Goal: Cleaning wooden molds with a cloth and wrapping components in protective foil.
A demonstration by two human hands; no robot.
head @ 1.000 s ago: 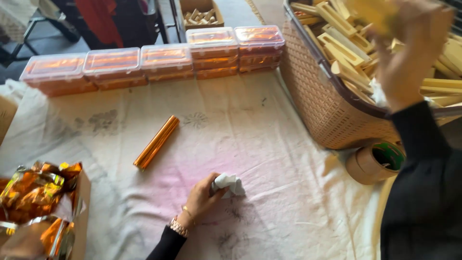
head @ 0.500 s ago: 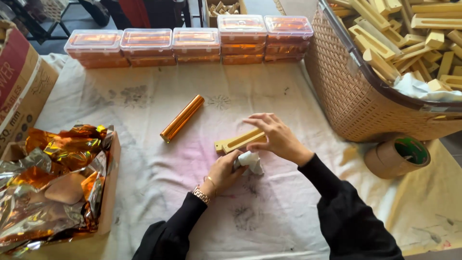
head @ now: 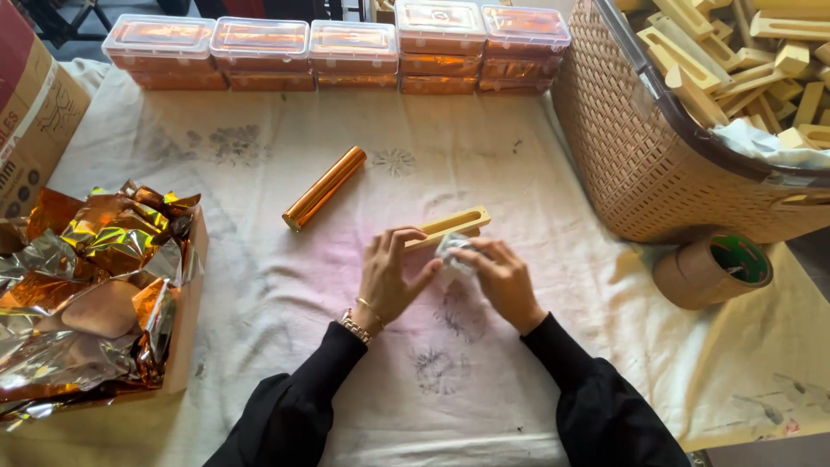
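Head view: near the middle of the frame the left hand (head: 389,281) rests its fingers, lightly spread, on the near end of a pale wooden slotted block (head: 450,227) that lies on the cloth-covered bench (head: 484,380); the block runs up and to the right from the fingertips; just right of it the right hand (head: 501,278) has its fingers pinched together on a small crumpled white wad (head: 451,251), which touches the block's lower edge; both forearms are in black sleeves, and a bracelet (head: 356,324) sits at the left wrist; up and left of the hands a shiny orange foil roll (head: 324,188) lies slantwise on the cloth, apart from the block; along the top of the frame stands a row of clear-lidded plastic boxes (head: 346,54) stacked with orange contents; at the upper right a tan woven basket (head: 631,147) is heaped with more pale wooden pieces (head: 735,60); below the basket, at the right, a roll of brown tape (head: 711,270) lies on the bench; at the left edge a cardboard box (head: 186,329) brims with crumpled orange and silver foil (head: 95,277); another carton (head: 35,112) stands at the upper left corner.
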